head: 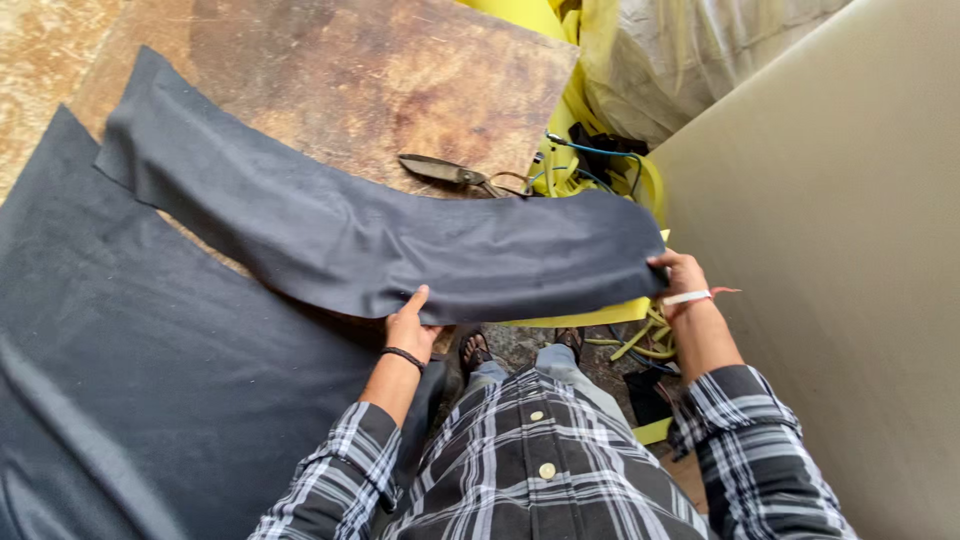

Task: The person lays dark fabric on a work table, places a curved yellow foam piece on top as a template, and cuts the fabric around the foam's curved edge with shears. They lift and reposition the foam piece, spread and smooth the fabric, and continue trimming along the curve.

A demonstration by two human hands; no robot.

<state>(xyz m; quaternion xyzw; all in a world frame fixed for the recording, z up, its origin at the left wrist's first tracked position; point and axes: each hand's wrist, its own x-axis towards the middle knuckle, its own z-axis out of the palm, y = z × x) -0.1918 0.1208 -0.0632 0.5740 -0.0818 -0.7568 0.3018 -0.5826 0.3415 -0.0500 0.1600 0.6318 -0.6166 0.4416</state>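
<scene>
A long cut strip of dark navy cloth (380, 235) lies slantwise across a worn brown table (380, 80). My left hand (410, 325) grips the strip's near edge at its middle, thumb on top. My right hand (680, 275) holds the strip's right end, lifted past the table's edge. A larger sheet of the same dark cloth (150, 370) covers the table's left part and hangs toward me.
Big metal shears (450, 172) rest on the table just beyond the strip. Yellow cloth and cords (590, 160) pile up behind the table's right edge. A pale flat board (840, 250) stands at the right. My sandalled feet (475, 350) show below.
</scene>
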